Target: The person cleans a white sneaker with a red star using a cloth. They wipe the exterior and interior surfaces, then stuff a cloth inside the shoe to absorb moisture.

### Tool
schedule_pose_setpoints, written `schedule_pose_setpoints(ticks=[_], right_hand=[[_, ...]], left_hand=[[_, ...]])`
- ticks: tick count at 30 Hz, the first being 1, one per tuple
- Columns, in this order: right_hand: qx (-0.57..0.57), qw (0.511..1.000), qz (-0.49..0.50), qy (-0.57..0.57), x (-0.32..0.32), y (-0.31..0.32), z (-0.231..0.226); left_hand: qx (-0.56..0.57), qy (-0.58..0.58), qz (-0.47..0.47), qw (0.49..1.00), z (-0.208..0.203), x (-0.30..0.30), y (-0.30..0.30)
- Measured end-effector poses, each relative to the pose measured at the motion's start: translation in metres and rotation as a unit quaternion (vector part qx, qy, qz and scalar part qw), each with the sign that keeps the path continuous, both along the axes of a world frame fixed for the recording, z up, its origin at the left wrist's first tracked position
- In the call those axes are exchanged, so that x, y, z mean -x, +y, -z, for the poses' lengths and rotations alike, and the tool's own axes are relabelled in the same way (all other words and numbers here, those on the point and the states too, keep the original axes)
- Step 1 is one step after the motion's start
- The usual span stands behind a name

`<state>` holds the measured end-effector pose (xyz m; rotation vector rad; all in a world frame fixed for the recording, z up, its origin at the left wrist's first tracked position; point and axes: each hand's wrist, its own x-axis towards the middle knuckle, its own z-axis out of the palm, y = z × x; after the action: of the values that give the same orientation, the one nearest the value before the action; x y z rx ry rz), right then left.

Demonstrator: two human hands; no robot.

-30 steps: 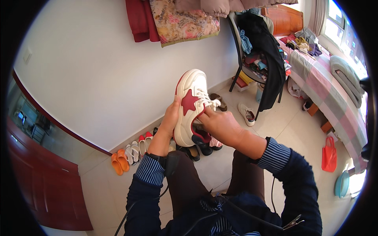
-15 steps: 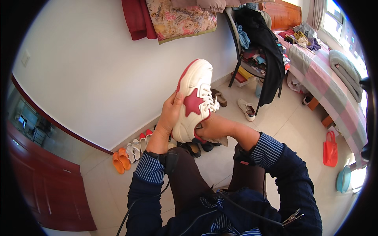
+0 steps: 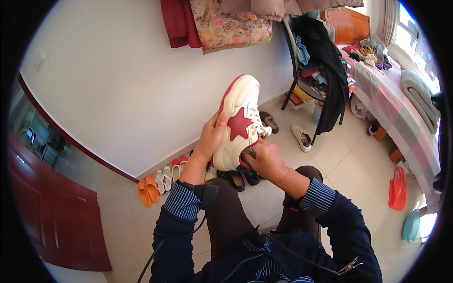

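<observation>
A white sneaker [image 3: 242, 94] with a red star on its side, red sole edging and white laces is held up above my lap, toe pointing away from me. My left hand [image 3: 211, 136] is wrapped round its sole side, the thumb lying on the upper beside the star. At the shoe's opening is my right hand [image 3: 268, 160], closed at the collar and tongue below the laces. Some of its fingers go into the opening, so their tips are hidden.
Along the wall stands a row of footwear, including orange slippers [image 3: 149, 190] and black shoes [image 3: 236, 179]. Another white sneaker [image 3: 300, 137] rests on the floor near a clothes-laden chair [image 3: 291, 92]. At the right are a bed [image 3: 384, 101], a red bag [image 3: 398, 189] and a blue basin [image 3: 411, 225].
My right hand has turned and shifted at the shoe's opening, its back now more in view. A pale piece below that hand no longer shows. The left hand keeps its hold.
</observation>
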<state>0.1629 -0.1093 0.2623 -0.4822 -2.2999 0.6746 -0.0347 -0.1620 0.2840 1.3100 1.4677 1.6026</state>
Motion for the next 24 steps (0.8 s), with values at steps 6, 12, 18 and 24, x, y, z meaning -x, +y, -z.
schedule_pose_setpoints(ticks=[6,12,18,24], right_hand=[[0.069,0.985,-0.153,-0.042,0.003,0.012,-0.002],[0.57,0.808,-0.149,-0.006,-0.001,0.007,-0.012],[0.3,0.945,-0.103,0.082,0.005,0.001,0.0],[0.035,0.976,-0.206,-0.063,0.009,0.014,0.004]], left_hand=[[-0.016,0.021,0.052,0.998,-0.014,-0.014,-0.002],[-0.018,-0.005,0.033,0.999,-0.007,-0.009,-0.009],[-0.023,0.051,-0.006,0.998,0.0,-0.004,-0.009],[0.022,0.016,0.015,1.0,0.009,-0.003,-0.01]])
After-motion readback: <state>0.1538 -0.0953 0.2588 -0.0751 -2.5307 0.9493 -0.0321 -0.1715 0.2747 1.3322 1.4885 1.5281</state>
